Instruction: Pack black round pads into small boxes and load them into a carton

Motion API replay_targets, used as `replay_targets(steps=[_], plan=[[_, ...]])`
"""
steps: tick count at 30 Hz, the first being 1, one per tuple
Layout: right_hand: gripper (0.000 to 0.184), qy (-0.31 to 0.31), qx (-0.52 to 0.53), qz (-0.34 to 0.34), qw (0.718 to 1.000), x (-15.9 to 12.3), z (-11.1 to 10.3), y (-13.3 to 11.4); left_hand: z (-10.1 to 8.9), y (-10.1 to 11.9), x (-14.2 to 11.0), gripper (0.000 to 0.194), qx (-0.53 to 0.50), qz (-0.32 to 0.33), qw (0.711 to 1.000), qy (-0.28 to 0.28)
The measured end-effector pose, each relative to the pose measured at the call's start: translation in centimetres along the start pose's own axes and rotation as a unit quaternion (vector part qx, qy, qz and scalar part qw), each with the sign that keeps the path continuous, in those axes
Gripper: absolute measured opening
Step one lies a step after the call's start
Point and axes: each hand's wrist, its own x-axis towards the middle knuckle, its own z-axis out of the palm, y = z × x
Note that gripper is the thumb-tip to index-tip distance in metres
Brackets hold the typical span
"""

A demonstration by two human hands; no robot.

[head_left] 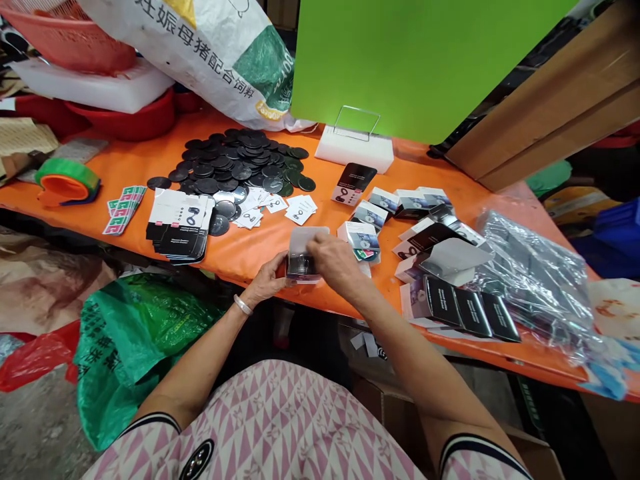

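Note:
At the table's front edge, a small open box (302, 239) stands with its pale flap raised and something dark inside. My left hand (268, 280) grips the box by its left side. Over its right side is my right hand (334, 261), fingers curled together; what they pinch, if anything, is hidden. Just right of it lie small printed boxes (361, 236). Black round discs (235, 160) form a heap behind, with small white printed cards (301, 209) in front of them. To the left sits a stack of flat black-and-white printed cartons (180, 223).
Opened boxes (440, 250) and a clear plastic-wrapped pack (537, 273) crowd the right side. A white foam block (355, 148) with a wire stand is at the back, before a green board (410, 60). Tape rolls (67, 181) and sticker sheets (124, 210) lie left.

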Motion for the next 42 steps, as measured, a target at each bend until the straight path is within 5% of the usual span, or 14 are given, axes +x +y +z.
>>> replay_targets(steps=[6, 9, 13, 17, 19, 22, 24, 26, 30, 32, 34, 38, 40, 42], plan=[[0.03, -0.011, -0.017, 0.013, 1.0, 0.5, 0.1, -0.6, 0.0, -0.1, 0.0, 0.072, 0.005, 0.005, 1.0, 0.0], [0.028, -0.032, -0.005, -0.036, 0.999, 0.3, 0.0, -0.5, -0.1, -0.3, 0.0, 0.073, 0.009, 0.01, 1.0, 0.003], [0.034, 0.003, 0.047, -0.031, 0.998, -0.3, 0.8, -0.8, 0.0, -0.7, 0.0, 0.073, -0.006, 0.012, 1.0, -0.001], [0.032, 0.05, 0.163, -0.111, 0.979, -1.5, 2.1, -0.1, -0.1, -0.5, 0.1, 0.074, -0.033, 0.011, 0.999, -0.008], [0.031, 0.162, 0.311, -0.074, 0.934, -2.3, 3.1, 1.4, -0.4, 0.0, 0.2, 0.074, -0.04, 0.001, 0.999, -0.027], [0.029, 0.317, 0.501, 0.077, 0.802, -3.6, 5.4, 3.8, -0.8, 0.7, 0.4, 0.074, -0.061, -0.01, 0.996, -0.059], [0.039, 0.298, 0.603, 0.129, 0.729, -4.1, 7.4, 4.4, -0.5, 0.9, 0.7, 0.07, -0.112, -0.005, 0.992, -0.05], [0.051, 0.211, 0.694, 0.124, 0.677, -3.9, 9.4, 3.9, 0.2, 1.0, 1.0, 0.067, -0.185, -0.013, 0.983, -0.009], [0.059, 0.155, 0.774, 0.1, 0.606, -2.7, 10.8, 1.9, 2.2, 1.2, 1.5, 0.045, -0.211, -0.047, 0.974, 0.069], [0.066, 0.174, 0.766, 0.087, 0.613, -2.2, 10.4, 1.3, 2.9, 1.6, 1.7, 0.032, -0.156, -0.055, 0.982, 0.091], [0.066, 0.185, 0.731, 0.054, 0.654, -2.1, 9.8, 1.1, 3.4, 1.9, 1.8, 0.024, -0.102, -0.07, 0.985, 0.122], [0.05, 0.223, 0.543, -0.043, 0.808, -3.2, 9.0, 1.0, 3.7, 2.2, 1.9, 0.026, -0.091, -0.071, 0.977, 0.18], [0.048, 0.232, 0.401, -0.091, 0.882, -4.0, 8.9, 1.1, 3.2, 2.1, 1.6, 0.034, -0.141, -0.069, 0.974, 0.164], [0.042, 0.224, 0.289, -0.121, 0.923, -4.7, 9.0, 1.3, 2.2, 1.9, 1.2, 0.043, -0.208, -0.079, 0.968, 0.111]])
